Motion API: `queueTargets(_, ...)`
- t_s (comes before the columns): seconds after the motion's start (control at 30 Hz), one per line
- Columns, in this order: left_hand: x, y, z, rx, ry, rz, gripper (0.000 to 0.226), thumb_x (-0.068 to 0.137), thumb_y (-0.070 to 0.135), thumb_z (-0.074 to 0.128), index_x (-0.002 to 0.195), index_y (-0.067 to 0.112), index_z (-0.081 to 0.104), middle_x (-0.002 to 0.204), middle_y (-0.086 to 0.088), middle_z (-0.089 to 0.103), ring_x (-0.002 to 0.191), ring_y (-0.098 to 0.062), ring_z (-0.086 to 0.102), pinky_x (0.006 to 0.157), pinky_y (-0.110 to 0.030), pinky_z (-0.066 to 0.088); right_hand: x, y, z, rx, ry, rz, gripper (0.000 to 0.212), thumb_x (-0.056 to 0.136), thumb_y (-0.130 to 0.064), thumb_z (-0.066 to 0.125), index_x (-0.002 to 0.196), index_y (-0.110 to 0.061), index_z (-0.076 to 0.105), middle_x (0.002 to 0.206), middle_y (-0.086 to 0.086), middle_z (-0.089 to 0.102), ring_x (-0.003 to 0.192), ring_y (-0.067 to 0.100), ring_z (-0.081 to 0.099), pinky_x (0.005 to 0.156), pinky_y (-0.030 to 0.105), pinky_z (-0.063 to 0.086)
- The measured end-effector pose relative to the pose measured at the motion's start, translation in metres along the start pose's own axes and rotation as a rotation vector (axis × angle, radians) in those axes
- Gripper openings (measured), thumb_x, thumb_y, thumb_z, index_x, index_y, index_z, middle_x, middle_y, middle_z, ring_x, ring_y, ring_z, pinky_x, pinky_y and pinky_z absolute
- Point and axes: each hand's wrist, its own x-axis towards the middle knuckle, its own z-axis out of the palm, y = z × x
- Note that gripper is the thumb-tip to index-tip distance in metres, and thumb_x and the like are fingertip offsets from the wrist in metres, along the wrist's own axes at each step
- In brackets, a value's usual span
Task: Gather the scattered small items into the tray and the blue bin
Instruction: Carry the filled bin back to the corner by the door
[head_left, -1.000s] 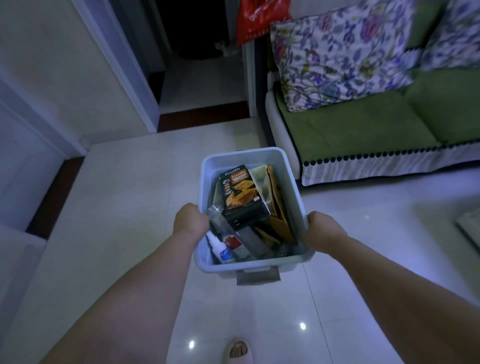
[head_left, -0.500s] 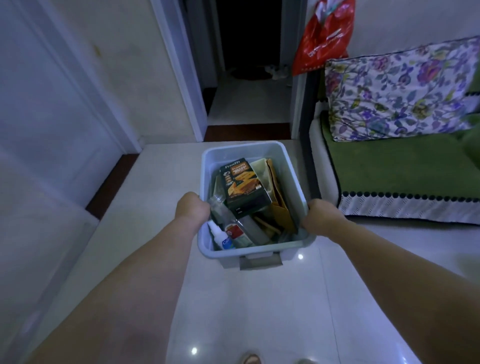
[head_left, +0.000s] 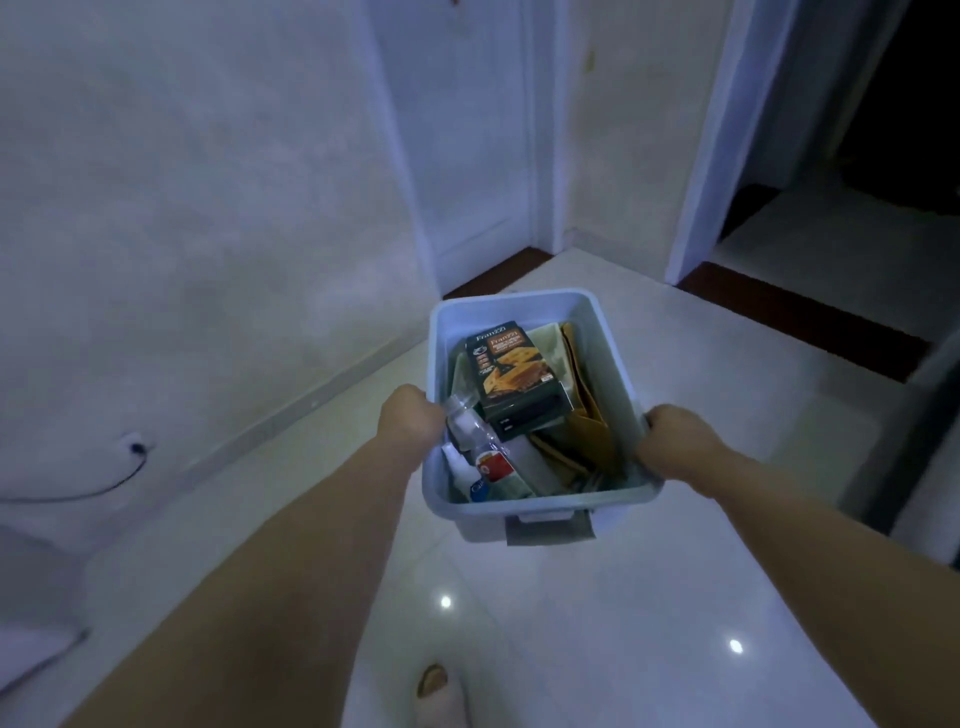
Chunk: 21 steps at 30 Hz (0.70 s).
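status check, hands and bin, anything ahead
Left hand and right hand grip the blue bin by its sides. Cracker box and bottle inside. Wall close ahead, doorway to the right.

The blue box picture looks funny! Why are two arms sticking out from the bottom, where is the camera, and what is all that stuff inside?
No robot here: those are a person's own arms. The single camera sits on their head and looks forward and down, so you see what they see. Their left hand and right hand each grip one side of a pale blue plastic bin, holding it up over the shiny white tiled floor. Inside lie a dark green cardboard cracker box, a clear plastic bottle with a red label, a small white bottle with a blue label and some yellow-brown paper. At the bottom edge you can see the person's toes. A white door stands ahead.
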Motion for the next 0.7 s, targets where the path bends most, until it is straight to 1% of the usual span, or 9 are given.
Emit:
queueTargets(0.1, -0.023, -0.041, -0.031, -0.059, 0.087, -0.105, 0.021, 0.084, 0.010, 0.059, 0.098, -0.004, 0.066, 0.094, -0.021, 0.066, 0.086, -0.035, 0.064, 0.070, -0.038, 0.054, -0.007, -0.036, 0.015, -0.074, -0.045, -0.112, 0.028, 0.080, -0.013, 0.061, 0.107, -0.006, 0.060, 0.099, 0.010, 0.063, 0.090, 0.025, 0.061, 0.077, 0.035, 0.056)
queueTargets(0.2, -0.054, -0.089, -0.064, -0.127, 0.176, -0.205, 0.022, 0.084, 0.012, 0.059, 0.098, -0.003, 0.065, 0.093, -0.019, 0.066, 0.086, -0.034, 0.064, 0.073, -0.040, 0.056, -0.022, -0.075, 0.041, -0.139, -0.092, -0.231, 0.026, 0.083, -0.014, 0.058, 0.108, -0.007, 0.059, 0.098, 0.008, 0.062, 0.088, 0.023, 0.060, 0.072, 0.031, 0.052)
queueTargets(0.27, -0.076, -0.126, -0.088, -0.172, 0.237, -0.271, 0.023, 0.084, 0.013, 0.059, 0.099, -0.003, 0.065, 0.094, -0.019, 0.065, 0.086, -0.034, 0.064, 0.072, -0.039, 0.056, -0.038, -0.104, 0.063, -0.188, -0.131, -0.314, 0.026, 0.083, -0.013, 0.057, 0.108, -0.006, 0.059, 0.098, 0.008, 0.062, 0.088, 0.023, 0.060, 0.071, 0.031, 0.051)
queueTargets(0.37, -0.113, -0.183, -0.124, -0.206, 0.326, -0.367, 0.021, 0.085, 0.013, 0.059, 0.099, -0.003, 0.064, 0.094, -0.019, 0.065, 0.084, -0.033, 0.062, 0.070, -0.036, 0.052, -0.070, -0.148, 0.099, -0.232, -0.196, -0.423, 0.028, 0.082, -0.013, 0.060, 0.109, -0.005, 0.058, 0.100, 0.009, 0.062, 0.090, 0.024, 0.060, 0.074, 0.032, 0.053)
queueTargets(0.53, -0.184, -0.281, -0.183, -0.272, 0.447, -0.506, 0.021, 0.086, 0.014, 0.060, 0.099, -0.002, 0.063, 0.096, -0.019, 0.065, 0.089, -0.034, 0.064, 0.078, -0.041, 0.058, -0.144, -0.214, 0.169, -0.299, -0.288, -0.570, 0.030, 0.083, -0.012, 0.062, 0.111, -0.004, 0.057, 0.099, 0.011, 0.060, 0.092, 0.026, 0.061, 0.080, 0.035, 0.055)
queueTargets(0.6, -0.222, -0.332, -0.212, -0.299, 0.508, -0.565, 0.022, 0.085, 0.014, 0.059, 0.100, -0.001, 0.063, 0.096, -0.019, 0.065, 0.087, -0.033, 0.064, 0.073, -0.037, 0.057, -0.188, -0.243, 0.209, -0.328, -0.320, -0.632, 0.031, 0.082, -0.012, 0.061, 0.111, -0.004, 0.057, 0.099, 0.012, 0.062, 0.091, 0.027, 0.062, 0.081, 0.038, 0.056)
queueTargets(0.67, -0.246, -0.361, -0.230, -0.316, 0.526, -0.599, 0.020, 0.084, 0.012, 0.058, 0.099, -0.001, 0.063, 0.092, -0.017, 0.063, 0.081, -0.030, 0.062, 0.063, -0.032, 0.051, -0.218, -0.260, 0.231, -0.338, -0.335, -0.662, 0.031, 0.082, -0.013, 0.061, 0.111, -0.003, 0.058, 0.100, 0.013, 0.063, 0.091, 0.028, 0.062, 0.080, 0.039, 0.057)
queueTargets(0.7, -0.267, -0.384, -0.246, -0.319, 0.544, -0.622, 0.019, 0.084, 0.011, 0.057, 0.097, -0.001, 0.063, 0.089, -0.015, 0.062, 0.078, -0.028, 0.060, 0.061, -0.031, 0.049, -0.241, -0.274, 0.252, -0.347, -0.351, -0.687, 0.031, 0.082, -0.013, 0.061, 0.111, -0.003, 0.058, 0.101, 0.014, 0.063, 0.091, 0.028, 0.062, 0.080, 0.040, 0.057)
